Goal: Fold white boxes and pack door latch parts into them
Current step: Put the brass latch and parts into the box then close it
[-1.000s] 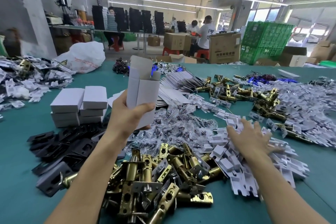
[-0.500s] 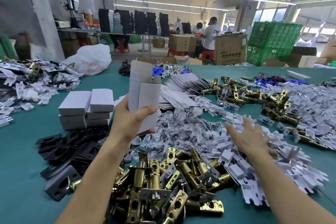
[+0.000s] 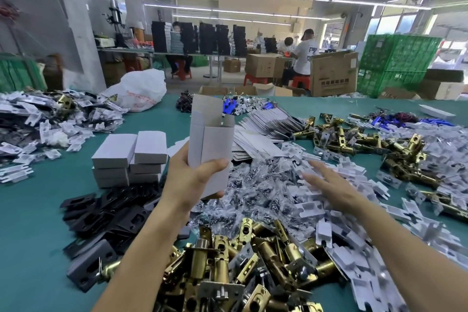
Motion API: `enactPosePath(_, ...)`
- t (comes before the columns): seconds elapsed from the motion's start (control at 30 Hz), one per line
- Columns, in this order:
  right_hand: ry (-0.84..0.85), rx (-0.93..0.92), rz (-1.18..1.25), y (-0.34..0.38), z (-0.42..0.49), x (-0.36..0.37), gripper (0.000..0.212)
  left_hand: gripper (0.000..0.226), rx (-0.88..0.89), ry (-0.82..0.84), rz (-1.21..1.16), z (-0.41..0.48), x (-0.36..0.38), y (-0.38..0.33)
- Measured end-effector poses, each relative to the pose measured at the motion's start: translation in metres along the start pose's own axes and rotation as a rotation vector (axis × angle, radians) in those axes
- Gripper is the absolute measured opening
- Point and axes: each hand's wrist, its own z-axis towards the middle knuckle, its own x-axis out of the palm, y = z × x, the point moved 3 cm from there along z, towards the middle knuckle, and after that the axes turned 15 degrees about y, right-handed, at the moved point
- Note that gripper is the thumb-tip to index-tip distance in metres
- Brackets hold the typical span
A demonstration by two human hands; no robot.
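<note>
my left hand point(image 3: 195, 180) grips an upright white box point(image 3: 211, 144) round its lower half, thumb across the front face, top flaps standing open. my right hand point(image 3: 331, 186) is spread flat with straight fingers and holds nothing, low over the seam where the heap of clear screw bags point(image 3: 253, 185) meets the pile of white plastic pieces point(image 3: 359, 213); i cannot tell if the fingertips touch them. nearest me, between my forearms, lies a tangled heap of brass latches point(image 3: 255, 263). to its left black plates point(image 3: 106, 218) sprawl over the green table point(image 3: 27, 223), and just beyond them sits a stack of closed white boxes point(image 3: 129, 157), left of the box i hold. behind that box, farther off, flat box blanks point(image 3: 268, 124) fan out in a row, partly hidden by it. more brass latches point(image 3: 354, 139) are scattered far right among white pieces. at the far left edge a white plastic bag point(image 3: 139, 91) slumps on the table, and green crates point(image 3: 395, 63) stand far right past the table.
</note>
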Motion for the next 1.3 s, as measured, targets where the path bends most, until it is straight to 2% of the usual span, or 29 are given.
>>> enactPosePath(0.1,-0.032,0.007,0.001,0.0,0.004,-0.01,0.081,0.039,-0.008,-0.013,0.003,-0.001,-0.002,0.0)
enactPosePath(0.17,-0.105,0.051,-0.064,-0.005,0.007,-0.018,0.083,0.041,-0.011,-0.017,0.009,-0.002,-0.004,0.001)
enactPosePath(0.33,-0.325,0.328,-0.364,-0.029,0.008,-0.032,0.084,0.03,-0.01,-0.022,-0.013,-0.001,-0.008,0.001)
enactPosePath(0.4,-0.341,0.415,-0.322,-0.039,0.009,-0.038,0.092,0.029,-0.014,-0.023,-0.013,0.0,-0.008,0.002)
enactPosePath(0.47,-0.279,0.482,-0.194,-0.051,0.009,-0.042,0.099,0.028,-0.019,-0.016,-0.01,0.001,-0.008,0.002)
enactPosePath(0.53,-0.206,0.464,-0.092,-0.058,0.011,-0.045,0.103,0.028,-0.021,-0.007,-0.005,0.001,-0.006,0.002)
enactPosePath(0.77,-0.066,0.245,0.006,-0.027,0.022,-0.026,0.085,0.032,-0.039,-0.027,-0.016,0.0,-0.008,0.004)
enactPosePath(0.87,0.001,0.156,0.011,-0.014,0.024,-0.018,0.086,0.037,-0.036,-0.034,-0.02,0.0,-0.009,0.004)
enactPosePath(1.13,-0.014,0.067,0.053,0.015,0.036,0.011,0.086,0.031,-0.035,-0.038,-0.025,0.0,-0.01,0.004)
enactPosePath(1.3,-0.007,-0.01,0.095,0.03,0.045,0.026,0.066,0.029,-0.033,-0.05,-0.023,0.002,-0.011,0.004)
